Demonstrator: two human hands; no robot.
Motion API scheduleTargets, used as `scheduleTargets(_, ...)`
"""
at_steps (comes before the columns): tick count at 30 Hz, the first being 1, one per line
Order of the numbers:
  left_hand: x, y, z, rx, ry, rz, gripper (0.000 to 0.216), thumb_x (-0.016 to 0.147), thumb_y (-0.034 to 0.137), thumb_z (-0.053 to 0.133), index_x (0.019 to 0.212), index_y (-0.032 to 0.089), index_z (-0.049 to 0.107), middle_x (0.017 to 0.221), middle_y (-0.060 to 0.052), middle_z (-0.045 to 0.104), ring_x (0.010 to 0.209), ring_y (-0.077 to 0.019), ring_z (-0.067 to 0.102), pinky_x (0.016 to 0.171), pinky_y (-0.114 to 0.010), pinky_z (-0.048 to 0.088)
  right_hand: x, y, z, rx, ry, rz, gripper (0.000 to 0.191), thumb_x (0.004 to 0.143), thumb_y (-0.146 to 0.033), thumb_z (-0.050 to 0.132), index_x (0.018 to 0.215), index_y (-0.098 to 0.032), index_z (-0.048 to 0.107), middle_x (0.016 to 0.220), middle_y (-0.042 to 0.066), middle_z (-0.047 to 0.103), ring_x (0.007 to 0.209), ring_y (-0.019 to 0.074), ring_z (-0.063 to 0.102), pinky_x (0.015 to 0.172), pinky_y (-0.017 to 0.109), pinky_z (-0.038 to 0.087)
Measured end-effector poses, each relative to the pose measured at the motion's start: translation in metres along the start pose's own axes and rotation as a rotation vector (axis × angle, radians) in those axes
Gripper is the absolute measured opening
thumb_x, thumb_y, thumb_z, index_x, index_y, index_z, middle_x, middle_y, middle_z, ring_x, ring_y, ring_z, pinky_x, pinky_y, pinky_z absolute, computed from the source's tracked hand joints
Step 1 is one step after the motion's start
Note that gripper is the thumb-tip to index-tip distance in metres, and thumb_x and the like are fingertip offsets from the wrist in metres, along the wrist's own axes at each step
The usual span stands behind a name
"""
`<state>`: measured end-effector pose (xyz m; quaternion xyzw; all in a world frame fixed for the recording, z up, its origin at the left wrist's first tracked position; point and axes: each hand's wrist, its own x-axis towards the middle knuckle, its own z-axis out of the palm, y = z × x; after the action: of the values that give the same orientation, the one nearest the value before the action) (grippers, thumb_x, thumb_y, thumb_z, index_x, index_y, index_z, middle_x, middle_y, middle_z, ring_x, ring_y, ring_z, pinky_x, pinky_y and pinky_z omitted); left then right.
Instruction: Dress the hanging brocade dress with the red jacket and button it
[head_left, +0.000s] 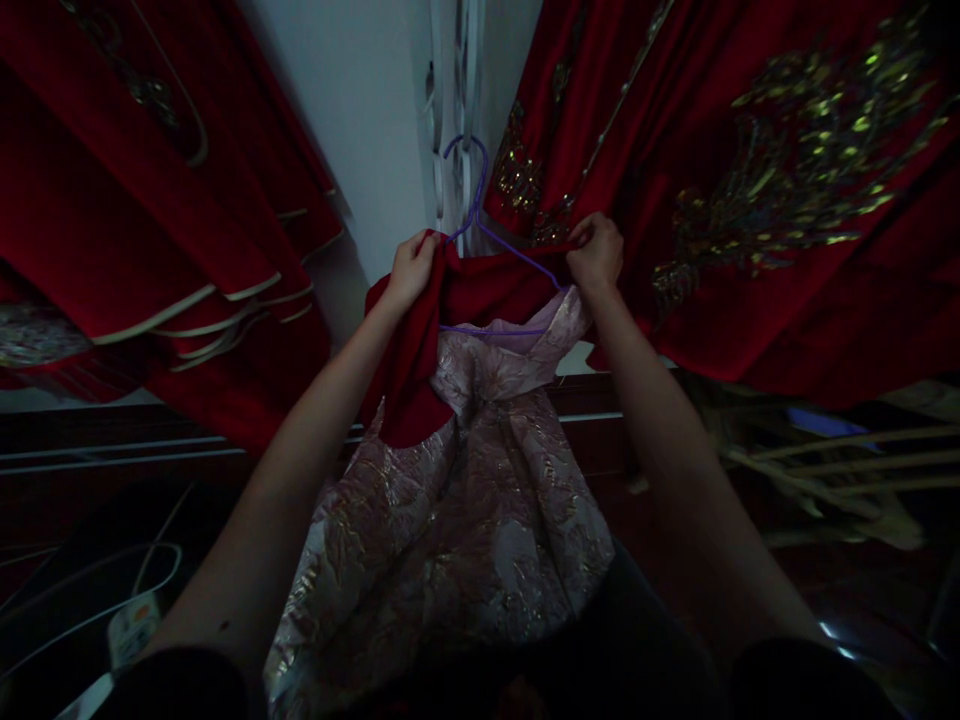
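Observation:
A pale pink brocade dress (480, 500) with a red top part (420, 350) hangs on a purple wire hanger (480, 215). My left hand (411, 268) is closed on the red fabric at the left shoulder of the hanger. At the right shoulder my right hand (596, 252) grips the red fabric in a fist. The hanger's hook points up towards a white strip on the wall. The skirt falls down between my forearms.
Red velvet garments with cream trim (150, 240) hang on the left. A red garment with gold embroidery (787, 180) hangs on the right. A white wall (360, 110) lies behind. White cables and a power strip (131, 625) lie at lower left; pale sticks (832, 460) at right.

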<state>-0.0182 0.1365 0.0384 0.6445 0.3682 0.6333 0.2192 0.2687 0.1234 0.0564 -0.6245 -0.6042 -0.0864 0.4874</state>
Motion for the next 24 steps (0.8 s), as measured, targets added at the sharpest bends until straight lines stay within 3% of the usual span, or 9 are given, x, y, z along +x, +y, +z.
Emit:
scheduleTargets(3, -0.001, -0.004, 0.003, -0.011, 0.014, -0.002, 0.042, 0.086, 0.051, 0.052, 0.059, 0.020, 0.044, 0.057, 0.002, 0.041, 0.063, -0.0140, 0.049, 0.065, -0.026, 0.044, 0.002, 0.038, -0.027, 0.088, 0.028, 0.059, 0.019, 0.073, -0.007, 0.050, 0.086, -0.020, 0.052, 0.089, 0.008, 0.062, 0.075, 0.0159, 0.052, 0.071, 0.031, 0.040)
scheduleTargets(6, -0.004, -0.004, 0.003, -0.002, 0.030, 0.000, 0.041, 0.086, 0.051, 0.052, 0.060, 0.020, 0.045, 0.059, 0.002, 0.044, 0.066, -0.0145, 0.051, 0.070, -0.027, 0.045, -0.005, 0.061, -0.056, 0.134, 0.071, 0.061, 0.013, 0.075, -0.015, 0.052, 0.086, -0.020, 0.058, 0.088, 0.010, 0.064, 0.078, 0.0209, 0.057, 0.074, 0.037, 0.042)
scheduleTargets(9, -0.017, 0.002, 0.001, 0.030, 0.065, 0.003, 0.039, 0.085, 0.052, 0.053, 0.063, 0.020, 0.048, 0.062, 0.001, 0.048, 0.072, -0.0156, 0.054, 0.075, -0.028, 0.046, -0.025, 0.056, -0.081, 0.141, 0.065, 0.014, 0.016, 0.072, -0.020, 0.057, 0.086, -0.024, 0.064, 0.087, 0.009, 0.066, 0.077, 0.0240, 0.060, 0.073, 0.041, 0.044)
scheduleTargets(13, -0.042, 0.013, 0.000, 0.082, 0.143, -0.010, 0.035, 0.088, 0.051, 0.050, 0.073, 0.020, 0.052, 0.071, 0.000, 0.055, 0.085, -0.0172, 0.059, 0.080, -0.028, 0.045, -0.065, 0.023, -0.093, 0.294, 0.027, 0.064, 0.013, 0.069, -0.025, 0.064, 0.079, -0.023, 0.056, 0.072, 0.004, 0.058, 0.062, 0.0170, 0.051, 0.060, 0.033, 0.039)
scheduleTargets(15, -0.053, 0.016, 0.001, 0.100, 0.167, -0.014, 0.033, 0.089, 0.050, 0.048, 0.077, 0.020, 0.053, 0.076, -0.002, 0.058, 0.091, -0.0178, 0.059, 0.083, -0.028, 0.044, -0.085, 0.005, -0.083, 0.408, -0.064, 0.136, 0.020, 0.071, -0.033, 0.065, 0.077, -0.024, 0.048, 0.063, -0.002, 0.046, 0.054, 0.0135, 0.040, 0.053, 0.030, 0.031)
scheduleTargets(17, -0.060, 0.017, 0.004, 0.119, 0.191, -0.005, 0.033, 0.091, 0.049, 0.045, 0.080, 0.020, 0.054, 0.081, -0.003, 0.059, 0.095, -0.0186, 0.059, 0.086, -0.029, 0.044, -0.102, -0.011, -0.061, 0.457, -0.170, 0.149, 0.021, 0.071, -0.033, 0.063, 0.074, -0.024, 0.044, 0.062, -0.004, 0.042, 0.054, 0.0124, 0.037, 0.054, 0.028, 0.031)
scheduleTargets(20, -0.064, 0.012, 0.010, 0.144, 0.251, 0.014, 0.032, 0.092, 0.048, 0.043, 0.082, 0.020, 0.055, 0.086, -0.006, 0.060, 0.102, -0.0204, 0.057, 0.090, -0.033, 0.042, -0.120, -0.039, -0.014, 0.578, -0.327, 0.095, 0.015, 0.067, -0.019, 0.055, 0.072, -0.022, 0.041, 0.066, -0.004, 0.043, 0.061, 0.0123, 0.041, 0.062, 0.027, 0.035)
scheduleTargets(24, -0.060, 0.005, 0.013, 0.138, 0.326, 0.004, 0.031, 0.092, 0.048, 0.042, 0.085, 0.020, 0.054, 0.093, -0.008, 0.060, 0.109, -0.0221, 0.053, 0.093, -0.037, 0.041, -0.136, -0.084, 0.038, 0.703, -0.561, -0.031, 0.016, 0.065, -0.017, 0.051, 0.074, -0.022, 0.039, 0.069, -0.005, 0.042, 0.065, 0.0123, 0.041, 0.066, 0.026, 0.035)
